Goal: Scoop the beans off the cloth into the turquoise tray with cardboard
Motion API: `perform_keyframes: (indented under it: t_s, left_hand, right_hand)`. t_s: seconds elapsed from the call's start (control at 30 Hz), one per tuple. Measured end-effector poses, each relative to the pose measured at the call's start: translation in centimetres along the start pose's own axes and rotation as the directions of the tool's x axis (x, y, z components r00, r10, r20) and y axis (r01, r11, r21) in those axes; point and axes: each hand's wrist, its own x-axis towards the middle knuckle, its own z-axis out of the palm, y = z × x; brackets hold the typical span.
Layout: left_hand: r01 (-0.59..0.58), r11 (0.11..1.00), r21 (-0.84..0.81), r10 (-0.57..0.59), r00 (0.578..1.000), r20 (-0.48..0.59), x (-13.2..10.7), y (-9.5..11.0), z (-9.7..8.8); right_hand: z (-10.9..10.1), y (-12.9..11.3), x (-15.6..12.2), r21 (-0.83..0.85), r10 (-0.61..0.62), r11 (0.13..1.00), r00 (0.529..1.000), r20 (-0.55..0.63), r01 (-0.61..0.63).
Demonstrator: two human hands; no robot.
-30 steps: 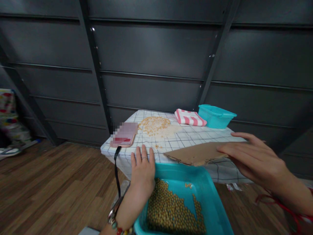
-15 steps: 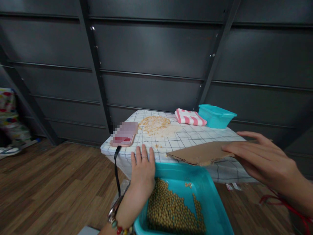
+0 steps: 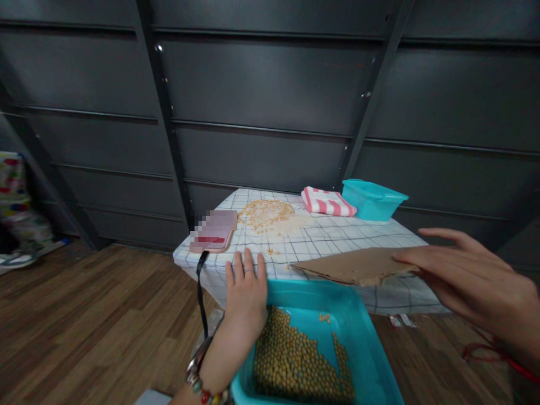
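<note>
My left hand (image 3: 247, 287) lies flat with fingers stretched at the table's front edge, beside the left rim of a teal plastic bin (image 3: 377, 351). Round yellowish beans (image 3: 295, 360) cover much of the bin's floor, with a few apart near its far wall. In my right hand (image 3: 468, 275) is a flat piece of brown cardboard (image 3: 358, 264), pinched between thumb and fingers at its right end. The cardboard slants over the front of the table, just beyond the bin. Farther back, a pile of pale grains ringed with yellow beans (image 3: 268, 214) lies on the checked cloth (image 3: 329, 239).
A phone (image 3: 215, 230) with a black strap lies at the table's left. At the back right are a folded pink-and-white towel (image 3: 328, 201) and a smaller teal container (image 3: 373, 199). Behind the table stands a dark panelled wall (image 3: 261, 84). Scraps lie on the wooden floor (image 3: 105, 315).
My right hand has shifted slightly to the right, taking the cardboard with it. My left hand, the bin and the beans stay as they were.
</note>
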Motion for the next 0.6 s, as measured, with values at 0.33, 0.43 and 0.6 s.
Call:
perform_keyframes:
  t_s: [0.33,0.43,0.6]
  left_hand:
    - [-0.004,1.0,0.031,0.004,1.0,-0.002,-0.05,0.05,-0.31]
    - [0.008,0.999,0.039,-0.01,1.0,0.027,0.03,0.17,-0.53]
    - [0.015,0.999,0.036,-0.017,0.999,0.044,-0.01,0.22,-0.68]
  right_hand:
    - [-0.51,-0.17,-0.69,0.048,-0.005,0.999,0.999,0.035,0.004]
    - [-0.72,-0.29,-0.42,0.026,0.01,1.0,1.0,0.017,-0.011]
    - [-0.03,-0.04,0.09,-0.02,-0.028,0.999,0.999,0.029,0.029]
